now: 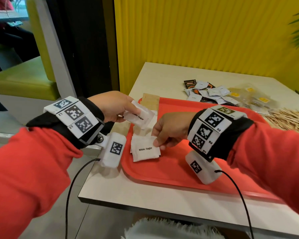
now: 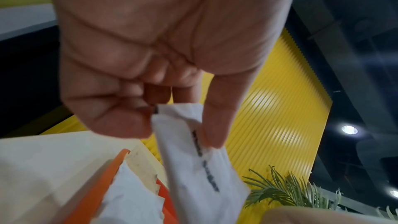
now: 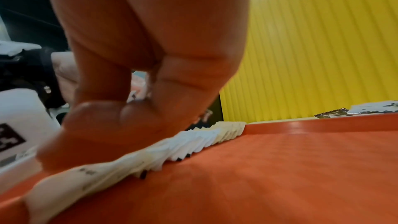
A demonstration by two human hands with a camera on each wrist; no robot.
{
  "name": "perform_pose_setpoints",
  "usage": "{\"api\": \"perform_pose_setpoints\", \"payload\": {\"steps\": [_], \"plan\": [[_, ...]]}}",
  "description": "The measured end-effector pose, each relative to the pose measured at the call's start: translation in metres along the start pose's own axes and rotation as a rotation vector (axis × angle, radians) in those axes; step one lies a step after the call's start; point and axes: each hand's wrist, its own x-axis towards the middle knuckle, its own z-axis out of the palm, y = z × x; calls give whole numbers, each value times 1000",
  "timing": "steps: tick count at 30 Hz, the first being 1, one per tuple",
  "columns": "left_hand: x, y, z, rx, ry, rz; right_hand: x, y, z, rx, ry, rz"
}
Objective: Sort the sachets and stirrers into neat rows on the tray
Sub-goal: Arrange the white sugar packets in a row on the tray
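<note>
White sachet (image 1: 139, 116) printed "White Sugar" is pinched in the left hand (image 1: 110, 106) above the red tray (image 1: 179, 169). The right hand (image 1: 171, 128) fingertips press, seemingly without gripping, another "White Sugar" sachet (image 1: 145, 150) lying there.

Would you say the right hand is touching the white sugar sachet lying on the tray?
Touching: in the head view the right hand's fingertips press on the sachet's upper right corner on the tray.
</note>
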Motion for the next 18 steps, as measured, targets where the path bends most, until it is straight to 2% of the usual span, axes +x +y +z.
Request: {"api": "perform_pose_setpoints", "payload": {"steps": [3,9,18], "plan": [[-1,0,0,57,-36,8,2,0,6,-100,-19,52],[-2,2,-1,197,-47,22,8,0,12,-119,4,105],[-4,5,-4,339,-112,10,9,1,10,-18,16,116]]}}
